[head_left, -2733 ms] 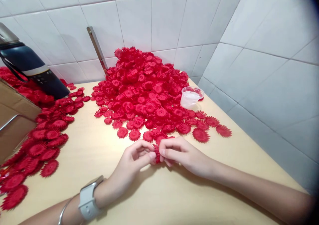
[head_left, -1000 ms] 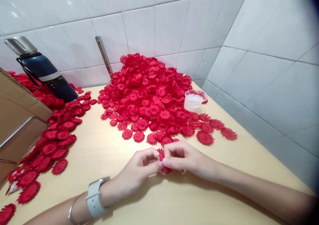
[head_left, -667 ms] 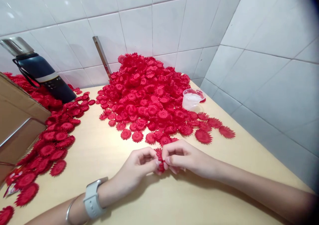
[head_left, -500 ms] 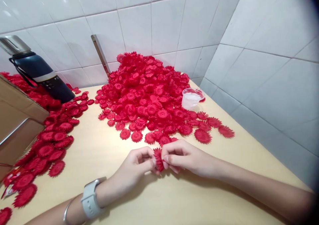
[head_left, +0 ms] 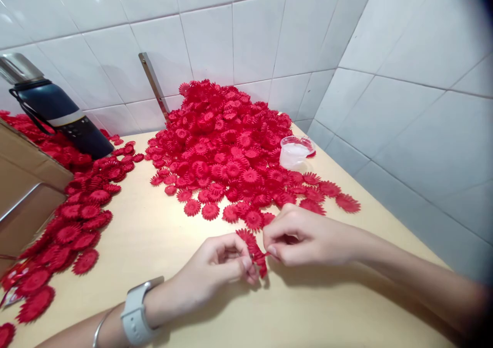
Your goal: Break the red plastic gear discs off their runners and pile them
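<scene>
Red plastic flower piece (head_left: 256, 250) pinched between both hands low over the bench (head_left: 162, 240): left hand (head_left: 219, 268) steadies, right hand (head_left: 304, 237) fingers grip its edge; big pile (head_left: 227, 147) within reach behind.

The single head-worn camera looked forward and down, close over the worktop (head_left: 154, 235), facing the tiled corner (head_left: 308, 106).

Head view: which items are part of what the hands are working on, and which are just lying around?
In hand:
- left hand and right hand, both pinching one red serrated plastic flower piece
- big heap of red plastic flower pieces
- smaller spread of red flower pieces at left

Lying about:
- dark blue flask with steel cap
- clear plastic cup
- brown cardboard box
- metal strip against tiles
</scene>
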Available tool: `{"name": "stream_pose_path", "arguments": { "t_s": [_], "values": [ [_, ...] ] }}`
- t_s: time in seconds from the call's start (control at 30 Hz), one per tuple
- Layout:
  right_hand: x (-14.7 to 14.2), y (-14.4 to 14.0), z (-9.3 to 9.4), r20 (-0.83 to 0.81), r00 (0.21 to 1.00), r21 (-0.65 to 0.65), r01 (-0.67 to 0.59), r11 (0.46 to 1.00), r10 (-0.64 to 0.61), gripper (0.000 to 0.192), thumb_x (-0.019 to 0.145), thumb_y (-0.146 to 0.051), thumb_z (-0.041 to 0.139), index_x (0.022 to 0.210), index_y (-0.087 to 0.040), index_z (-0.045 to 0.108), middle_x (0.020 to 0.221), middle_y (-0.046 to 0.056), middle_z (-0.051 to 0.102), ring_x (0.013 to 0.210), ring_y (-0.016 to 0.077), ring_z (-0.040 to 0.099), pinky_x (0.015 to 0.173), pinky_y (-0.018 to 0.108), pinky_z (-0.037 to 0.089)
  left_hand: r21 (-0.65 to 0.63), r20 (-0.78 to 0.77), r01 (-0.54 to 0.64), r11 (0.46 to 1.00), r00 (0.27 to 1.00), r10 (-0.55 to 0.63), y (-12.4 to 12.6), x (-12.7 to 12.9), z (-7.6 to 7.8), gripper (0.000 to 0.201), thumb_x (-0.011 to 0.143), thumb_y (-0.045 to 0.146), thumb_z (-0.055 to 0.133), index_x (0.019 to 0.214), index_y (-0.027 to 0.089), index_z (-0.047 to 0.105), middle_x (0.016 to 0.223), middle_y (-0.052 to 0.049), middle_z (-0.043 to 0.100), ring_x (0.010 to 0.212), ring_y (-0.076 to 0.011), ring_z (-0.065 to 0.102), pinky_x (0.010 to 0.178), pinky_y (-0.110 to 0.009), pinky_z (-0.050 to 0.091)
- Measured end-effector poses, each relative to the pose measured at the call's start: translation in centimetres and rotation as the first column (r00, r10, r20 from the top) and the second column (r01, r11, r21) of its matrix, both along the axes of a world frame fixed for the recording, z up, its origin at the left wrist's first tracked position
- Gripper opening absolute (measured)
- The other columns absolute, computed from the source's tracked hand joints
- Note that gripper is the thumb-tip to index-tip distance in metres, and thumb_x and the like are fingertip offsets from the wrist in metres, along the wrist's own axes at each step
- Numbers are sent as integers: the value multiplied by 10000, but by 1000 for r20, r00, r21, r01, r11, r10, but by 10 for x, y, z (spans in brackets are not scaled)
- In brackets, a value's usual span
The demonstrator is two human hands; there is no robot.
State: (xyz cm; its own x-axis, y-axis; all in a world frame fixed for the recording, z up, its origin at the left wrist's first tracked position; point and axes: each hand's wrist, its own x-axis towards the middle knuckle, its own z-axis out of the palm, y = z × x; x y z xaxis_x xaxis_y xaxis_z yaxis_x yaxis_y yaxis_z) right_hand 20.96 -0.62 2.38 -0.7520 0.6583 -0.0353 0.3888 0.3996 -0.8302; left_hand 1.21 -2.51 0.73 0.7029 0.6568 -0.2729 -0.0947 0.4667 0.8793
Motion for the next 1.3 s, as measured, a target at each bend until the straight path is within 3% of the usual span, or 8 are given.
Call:
{"name": "stream_pose_path", "arguments": {
  "t_s": [0.13,0.27,0.43,0.57,0.8,0.97,1.17,1.3],
  "values": [
    [1,0,8,26,999,48,-29,998,28,208,684,-44,440,510,-158,460,443,-80,288,409,44,267,434,190,227,35,-69,38,999,997,-35,0,-3,9,101,783,174,541,716,102,564,706,-39,571,680,-127,541,688,-285,412],
    [-2,1,5,10,1000,-11,-13,1000,13,204,674,-39,448,508,-156,435,437,-81,290,409,43,277,424,184,224,38,-95,44,998,995,-40,2,-7,11,111,790,183,530,717,104,554,707,-38,572,691,-132,546,696,-290,408],
    [-16,-8,-16,-109,971,-207,188,960,-214,192,748,-107,410,574,-158,470,517,-36,470,461,69,402,427,169,286,133,-180,-34,991,982,58,6,-7,2,109,787,176,521,695,117,527,696,-37,576,685,-132,540,671,-268,401],
    [-29,-23,-26,-181,938,-93,284,954,-296,155,727,-102,427,586,-165,445,543,-22,473,483,83,396,460,186,308,136,-203,-58,989,975,85,6,-5,-6,92,770,181,526,694,133,508,643,-7,549,617,-119,521,642,-262,400],
    [-31,-33,-22,-187,947,-94,247,964,-261,176,799,-140,378,631,-172,417,611,-5,486,549,100,427,511,201,343,224,-217,12,975,975,38,0,-2,2,86,762,198,530,701,141,508,675,0,513,646,-116,471,624,-226,377],
    [-31,-32,-22,-162,944,-203,252,946,-287,193,803,-269,464,642,-174,415,559,-38,413,499,87,361,450,196,277,339,-341,29,940,935,94,0,-2,7,105,754,140,491,650,151,484,657,18,485,653,-118,441,609,-216,347],
    [-27,-22,-25,-235,924,-342,213,915,-303,207,808,-232,459,619,-151,483,564,-28,460,520,85,392,481,194,303,251,-287,23,968,956,52,2,-5,4,116,759,137,473,649,158,443,675,4,511,661,-122,477,625,-231,364],
    [-24,-20,-36,-298,875,-365,265,892,-381,193,760,-216,508,578,-153,485,497,-40,451,464,79,396,448,191,322,281,-333,57,958,942,42,6,-9,4,109,741,120,485,638,152,466,676,-9,534,677,-137,490,638,-249,364]
  ]
}}
